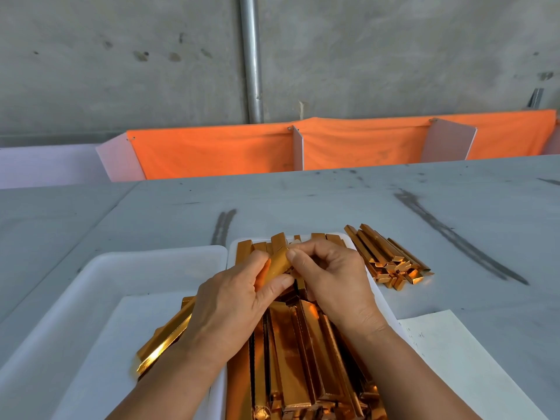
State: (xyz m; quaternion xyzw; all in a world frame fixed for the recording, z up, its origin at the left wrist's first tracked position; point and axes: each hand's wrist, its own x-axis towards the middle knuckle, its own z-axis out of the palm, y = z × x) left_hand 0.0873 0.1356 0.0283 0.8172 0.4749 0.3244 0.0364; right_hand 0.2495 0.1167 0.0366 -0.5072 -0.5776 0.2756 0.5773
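Head view. Pinched between left hand (pixel 230 301) and right hand (pixel 330 274), fingers of both curled round it: gold foil sleeve (pixel 277 265), held above far end of right tray (pixel 382 301), itself crammed with same sleeves. Risks, as judged: creasing or crushing foil through too hard a squeeze; slipping from fingertips, dropping among loose ones, getting mixed. Also toppling of stack (pixel 388 259) on bench (pixel 303 201), far right, by careless reach.

Left tray (pixel 75 286) beside right tray (pixel 232 253) on table (pixel 303 201), boxes (pixel 303 359) in the latter, pile (pixel 391 259) to its right
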